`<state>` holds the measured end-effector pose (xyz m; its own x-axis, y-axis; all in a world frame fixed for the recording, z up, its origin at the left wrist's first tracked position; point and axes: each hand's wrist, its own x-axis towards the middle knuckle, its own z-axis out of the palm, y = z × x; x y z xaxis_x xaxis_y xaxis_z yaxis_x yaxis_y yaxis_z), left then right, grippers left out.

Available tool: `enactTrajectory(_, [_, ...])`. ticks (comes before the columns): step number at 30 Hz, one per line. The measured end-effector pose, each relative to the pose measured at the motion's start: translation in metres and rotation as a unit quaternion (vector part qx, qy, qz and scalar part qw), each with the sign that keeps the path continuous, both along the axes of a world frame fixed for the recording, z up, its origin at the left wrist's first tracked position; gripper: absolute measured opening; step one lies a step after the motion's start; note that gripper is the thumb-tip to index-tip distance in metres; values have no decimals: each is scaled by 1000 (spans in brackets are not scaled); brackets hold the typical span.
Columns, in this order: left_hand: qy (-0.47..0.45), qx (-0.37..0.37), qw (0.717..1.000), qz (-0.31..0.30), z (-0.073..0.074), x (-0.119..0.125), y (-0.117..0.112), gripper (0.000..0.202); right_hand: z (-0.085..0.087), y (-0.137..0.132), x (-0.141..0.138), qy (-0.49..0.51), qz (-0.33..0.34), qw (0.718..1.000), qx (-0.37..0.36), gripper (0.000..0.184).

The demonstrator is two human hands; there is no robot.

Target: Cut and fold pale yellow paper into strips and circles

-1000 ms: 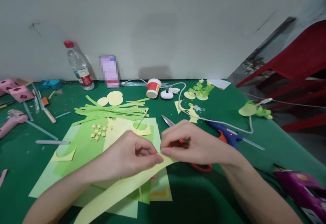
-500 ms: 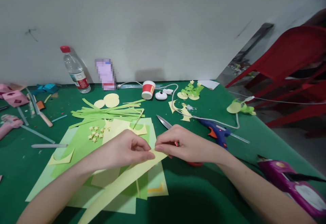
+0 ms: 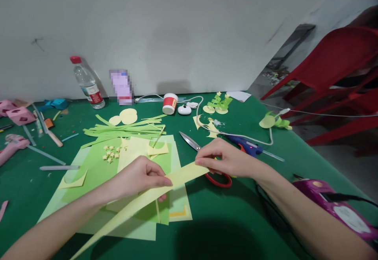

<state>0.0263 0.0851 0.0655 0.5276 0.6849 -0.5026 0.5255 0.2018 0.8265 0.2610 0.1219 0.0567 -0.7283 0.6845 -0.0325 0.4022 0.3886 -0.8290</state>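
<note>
My left hand (image 3: 141, 177) and right hand (image 3: 227, 159), together a moment ago, now stand apart, each pinching the strip (image 3: 183, 174), apparently drawing it flat.

My left hand (image 3: 141, 179) pinches the long pale yellow paper strip (image 3: 185, 172) near its middle. My right hand (image 3: 224, 159) grips its wide end, lifted off the green tabletop (image 3: 236, 212). The strip tapers down-left to a point. The red-handled steel scissors (image 3: 189, 141) lie under the right hand. A stack of green and yellow paper sheets (image 3: 97, 165) sits under the left hand, with tiny yellow paper stars (image 3: 110, 153) on top. The blue glue gun (image 3: 245, 146) is just beyond the right hand. The clear plastic bottle with red cap (image 3: 87, 82) is at the wall.
</note>
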Motion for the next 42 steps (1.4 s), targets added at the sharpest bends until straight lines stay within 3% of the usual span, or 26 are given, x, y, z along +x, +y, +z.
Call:
enactTrajectory(7, [-1, -44, 998, 46, -7, -11, -1, 29, -13, 2, 32, -27, -35, 998, -51, 38])
enactTrajectory(11, [-8, -52, 998, 22, -13, -16, 0, 29, -13, 7, 43, -63, -13, 994, -85, 41])
enactTrajectory(13, [-1, -53, 999, 3, -14, -14, 3, 30, -7, 8, 39, -82, -10, 993, -81, 37])
enactTrajectory(16, [24, -38, 999, -27, -12, -9, 6, 33, 5, 4, 20, -125, -26, 992, -15, 35])
enactTrajectory(20, [37, 1, 996, -78, -5, 0, 7, 36, 17, -8, -17, -150, 69, 986, 36, 28])
enactTrajectory(24, [30, 20, 994, -105, 4, 3, 5, 39, 18, -8, -37, -145, 155, 977, -28, 28])
enactTrajectory(27, [34, 22, 993, -108, 7, 3, 3, 40, 17, -4, -39, -123, 174, 974, -70, 29])
enactTrajectory(33, [25, -46, 993, -106, 3, -3, 0, 34, 5, 3, -28, -79, 197, 950, -229, 27])
enactTrajectory(42, [-47, -109, 985, -123, -11, -15, 0, 30, -10, 5, -3, -102, 203, 945, -236, 33])
